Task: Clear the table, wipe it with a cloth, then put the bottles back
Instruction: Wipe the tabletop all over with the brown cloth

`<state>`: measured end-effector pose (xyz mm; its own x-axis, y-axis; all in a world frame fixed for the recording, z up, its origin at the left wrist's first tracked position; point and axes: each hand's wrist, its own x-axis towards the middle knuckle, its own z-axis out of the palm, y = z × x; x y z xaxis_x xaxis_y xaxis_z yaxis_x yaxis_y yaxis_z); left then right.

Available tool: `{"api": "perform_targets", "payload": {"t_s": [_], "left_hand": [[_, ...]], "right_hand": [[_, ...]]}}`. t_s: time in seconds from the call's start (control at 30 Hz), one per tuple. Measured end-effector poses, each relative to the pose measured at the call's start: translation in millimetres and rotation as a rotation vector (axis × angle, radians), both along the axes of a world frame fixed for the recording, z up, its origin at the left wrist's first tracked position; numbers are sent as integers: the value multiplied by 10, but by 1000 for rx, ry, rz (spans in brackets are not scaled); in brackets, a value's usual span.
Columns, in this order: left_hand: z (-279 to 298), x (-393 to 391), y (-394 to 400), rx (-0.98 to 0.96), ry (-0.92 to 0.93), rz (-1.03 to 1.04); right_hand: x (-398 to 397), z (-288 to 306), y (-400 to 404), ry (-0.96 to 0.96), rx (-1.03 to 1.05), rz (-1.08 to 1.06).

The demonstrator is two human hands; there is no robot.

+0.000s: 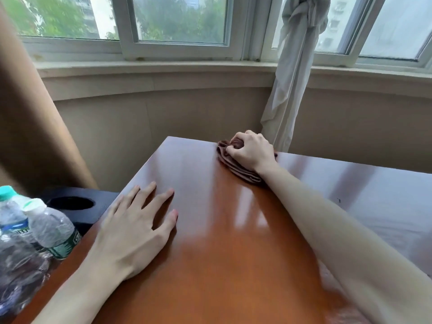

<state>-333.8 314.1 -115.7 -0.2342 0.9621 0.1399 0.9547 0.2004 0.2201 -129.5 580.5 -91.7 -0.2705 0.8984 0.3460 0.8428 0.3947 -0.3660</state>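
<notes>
Head view, two bottles [35,230], right grip [251,152] clutching one cloth [233,168], left grip [133,230] flat.

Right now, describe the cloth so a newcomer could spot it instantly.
Start at the glossy reddish-brown table under the window. At its far edge, near the knotted white curtain, the right hand grips a bunched cloth. It is dark brown and crumpled, the only soft thing on the tabletop.

The right hand [251,152] covered most of the cloth [236,166], so its full shape could not be told. The bottles [35,230] were cut off by the left edge, their label print too blurred to read. The desk [210,230] ran out of view at the bottom and right edges.
</notes>
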Motion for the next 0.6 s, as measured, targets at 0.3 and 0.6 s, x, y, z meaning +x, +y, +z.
{"api": "perform_targets", "payload": {"t_s": [0.3, 0.6], "left_hand": [[5, 10, 3, -58, 1, 12], [292, 275, 69, -56, 52, -25]], "right_hand": [[556, -114, -845, 10, 0, -74], [751, -59, -2713, -27, 60, 106]]}}
